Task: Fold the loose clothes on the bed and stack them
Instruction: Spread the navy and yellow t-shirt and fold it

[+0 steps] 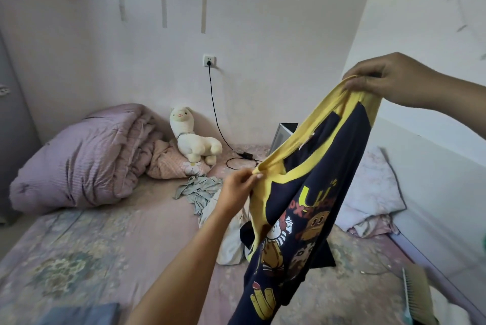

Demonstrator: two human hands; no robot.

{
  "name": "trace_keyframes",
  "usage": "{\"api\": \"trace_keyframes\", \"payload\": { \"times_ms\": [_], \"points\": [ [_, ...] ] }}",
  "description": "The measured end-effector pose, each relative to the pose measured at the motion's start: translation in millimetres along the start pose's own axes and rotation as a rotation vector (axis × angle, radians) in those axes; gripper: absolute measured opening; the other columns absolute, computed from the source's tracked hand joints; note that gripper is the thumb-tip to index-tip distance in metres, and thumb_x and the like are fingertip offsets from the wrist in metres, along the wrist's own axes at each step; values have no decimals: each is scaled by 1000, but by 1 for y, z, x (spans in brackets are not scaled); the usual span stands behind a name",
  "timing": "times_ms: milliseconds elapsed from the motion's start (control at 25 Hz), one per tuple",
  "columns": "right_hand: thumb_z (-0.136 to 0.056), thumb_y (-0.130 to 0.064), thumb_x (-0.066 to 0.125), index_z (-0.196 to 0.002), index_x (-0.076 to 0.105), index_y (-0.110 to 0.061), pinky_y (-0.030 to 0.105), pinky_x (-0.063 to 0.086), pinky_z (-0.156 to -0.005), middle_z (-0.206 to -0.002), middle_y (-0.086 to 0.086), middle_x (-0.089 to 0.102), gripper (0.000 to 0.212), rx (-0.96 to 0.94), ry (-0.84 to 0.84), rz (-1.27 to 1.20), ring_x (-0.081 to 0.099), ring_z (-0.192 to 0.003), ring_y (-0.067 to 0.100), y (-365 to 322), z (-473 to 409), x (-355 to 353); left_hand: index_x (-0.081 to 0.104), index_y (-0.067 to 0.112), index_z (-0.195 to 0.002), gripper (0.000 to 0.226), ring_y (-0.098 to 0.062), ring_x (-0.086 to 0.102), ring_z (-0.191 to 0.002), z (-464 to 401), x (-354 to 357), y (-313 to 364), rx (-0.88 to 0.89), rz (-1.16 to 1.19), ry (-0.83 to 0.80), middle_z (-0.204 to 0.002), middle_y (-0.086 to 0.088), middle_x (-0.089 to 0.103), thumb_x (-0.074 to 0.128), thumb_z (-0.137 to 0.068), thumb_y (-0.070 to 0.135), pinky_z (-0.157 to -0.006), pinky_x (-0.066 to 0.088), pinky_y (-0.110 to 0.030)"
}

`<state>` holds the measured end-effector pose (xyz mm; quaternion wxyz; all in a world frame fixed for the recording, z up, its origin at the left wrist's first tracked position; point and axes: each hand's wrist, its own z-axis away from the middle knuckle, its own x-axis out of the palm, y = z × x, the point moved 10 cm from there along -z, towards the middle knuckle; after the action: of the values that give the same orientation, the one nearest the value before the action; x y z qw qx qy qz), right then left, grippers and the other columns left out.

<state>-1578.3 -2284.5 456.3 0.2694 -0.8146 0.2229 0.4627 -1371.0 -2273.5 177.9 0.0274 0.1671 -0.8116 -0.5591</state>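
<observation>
A navy T-shirt [313,193] with yellow trim and cartoon prints hangs in the air over the bed. My left hand [238,187] pinches its yellow edge at the lower left. Higher up on the right, my right hand [386,80] grips the yellow edge too. On the bed behind the shirt lie a crumpled grey-green garment [200,190], a white garment [228,240] and a dark garment [326,251], partly hidden by the shirt.
A rolled lilac duvet [76,164], a pink pillow [168,164] and a white alpaca plush [192,137] sit at the head of the bed. A black charger cable [218,124] runs from the wall socket. A pale pillow [373,193] lies right; a folded blue-grey item [84,314] lies at the front.
</observation>
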Motion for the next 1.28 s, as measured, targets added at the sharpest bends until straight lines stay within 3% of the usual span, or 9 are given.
{"api": "trace_keyframes", "payload": {
  "times_ms": [160,280,400,520,680,880,1080,1240,1280],
  "points": [
    [-94,-28,56,-89,67,-27,4,38,-70,-93,-21,64,12,115,43,-53,55,-83,-14,41,26,-14,48,9,-72,27,-5,34,-56,-17,-49,61,121,-171,183,-61,7,38,49,-98,18,-50,30,-16],
    [-98,-30,46,-80,61,-28,8,37,-64,-82,-10,61,23,168,134,-94,52,-74,1,66,42,-27,46,15,-77,24,0,40,-57,-33,-65,127,221,-276,231,-63,8,41,44,-100,21,-54,34,-15],
    [-99,-31,45,-86,62,-18,13,37,-64,-80,0,60,25,152,187,-152,50,-73,10,80,51,-39,51,15,-97,15,-22,53,-77,-44,-69,185,338,-511,239,-76,1,56,43,-100,26,-72,41,-35],
    [-96,-30,51,-92,61,-12,22,36,-64,-80,4,56,22,110,168,-173,48,-72,12,88,57,-52,53,15,-112,20,-32,61,-86,-48,-62,239,473,-765,251,-89,-6,65,43,-100,27,-71,39,-36],
    [-90,-29,62,-70,53,-14,13,29,-48,-64,-3,43,26,79,130,-130,37,-58,10,92,58,-65,54,20,-104,19,-19,50,-70,-46,-64,297,603,-916,330,-73,14,51,44,-99,35,-66,30,-29],
    [-86,-35,64,-60,42,-13,16,23,-43,-57,-5,33,41,49,198,-171,29,-47,4,93,56,-70,51,31,-91,20,-14,46,-63,-42,-75,319,569,-965,334,-65,18,50,42,-94,48,-62,31,-31],
    [-79,-45,60,-65,51,-14,12,24,-43,-57,-8,37,35,18,138,-367,33,-45,-2,88,48,-51,61,35,-76,16,-8,46,-57,-43,-90,310,387,-752,125,-63,6,58,59,-92,36,-59,39,-28],
    [-75,-50,62,-86,67,-11,22,38,-69,-78,1,63,41,18,108,-447,52,-74,8,88,39,-49,67,34,-77,9,-4,58,-67,-38,-107,312,278,-734,96,-74,7,68,67,-84,39,-62,45,-17],
    [-73,-51,63,-88,69,-15,18,41,-72,-84,-4,69,40,21,72,-468,56,-78,6,88,39,-48,69,34,-78,9,-5,61,-73,-38,-109,307,207,-792,45,-78,8,69,70,-82,41,-64,45,-17]
  ]
}}
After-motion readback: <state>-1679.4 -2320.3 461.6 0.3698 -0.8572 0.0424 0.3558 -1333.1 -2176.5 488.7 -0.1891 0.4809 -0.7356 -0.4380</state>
